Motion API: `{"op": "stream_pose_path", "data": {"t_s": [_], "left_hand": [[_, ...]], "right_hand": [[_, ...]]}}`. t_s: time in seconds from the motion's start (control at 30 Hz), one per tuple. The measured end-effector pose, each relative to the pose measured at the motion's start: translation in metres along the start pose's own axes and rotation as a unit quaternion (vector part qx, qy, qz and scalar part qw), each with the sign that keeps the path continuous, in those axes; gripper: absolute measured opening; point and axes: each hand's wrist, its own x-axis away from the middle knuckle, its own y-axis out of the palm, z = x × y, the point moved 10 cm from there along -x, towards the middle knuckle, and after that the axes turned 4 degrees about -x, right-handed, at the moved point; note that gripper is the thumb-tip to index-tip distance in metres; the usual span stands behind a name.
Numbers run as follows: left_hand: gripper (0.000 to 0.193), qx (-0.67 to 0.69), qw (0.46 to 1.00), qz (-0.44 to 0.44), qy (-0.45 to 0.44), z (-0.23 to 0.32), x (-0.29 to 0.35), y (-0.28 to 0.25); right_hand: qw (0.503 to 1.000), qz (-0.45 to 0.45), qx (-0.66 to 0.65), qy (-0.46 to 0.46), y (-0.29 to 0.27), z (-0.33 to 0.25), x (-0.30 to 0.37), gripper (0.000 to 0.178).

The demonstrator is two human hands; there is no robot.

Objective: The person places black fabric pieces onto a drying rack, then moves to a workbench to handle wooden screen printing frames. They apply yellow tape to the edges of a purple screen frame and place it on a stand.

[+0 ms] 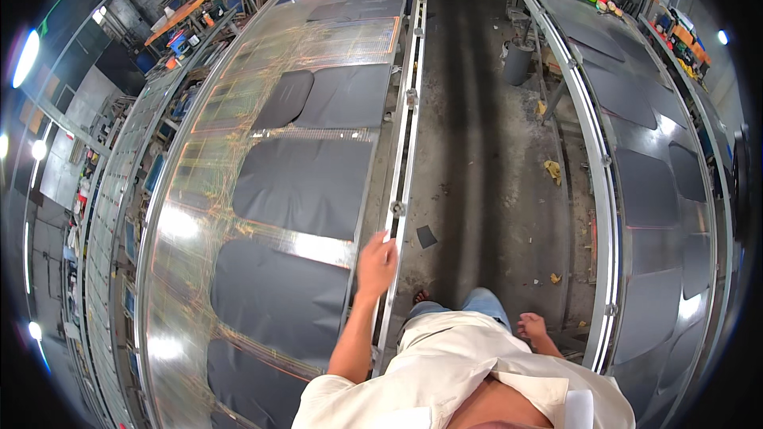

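My left hand (377,264) is over the inner edge of the long left table (181,226), beside its metal rail (408,123). Its fingers are curled in; whether anything small is inside them I cannot make out. Nearest to it lie dark grey sheet pieces with rounded corners: one piece (278,286) just left of the wrist and another piece (306,187) farther up. My right hand (531,326) hangs low by my right side, fingers loosely curled, with nothing visible in it. It is apart from the right table's rail (606,191).
An aisle floor (477,151) runs between the tables, with a dark scrap (427,237) and a yellow cloth (552,171) on it. A grey bin (518,62) stands under the right table, which bears more dark pieces (648,187). Racks (111,199) line the left side.
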Motion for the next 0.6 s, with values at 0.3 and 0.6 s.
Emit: {"op": "stream_pose_path", "data": {"t_s": [0.3,0.6], "left_hand": [[0.031,0.091,0.96,-0.262,0.029,0.063,-0.197,0.21],[0.031,0.098,0.984,-0.082,-0.125,-0.007,-0.431,0.207]], "right_hand": [[0.979,-0.047,0.198,-0.015,-0.046,-0.178,-0.141,0.024],[0.901,0.011,0.398,-0.173,-0.127,-0.435,-0.41,0.031]]}}
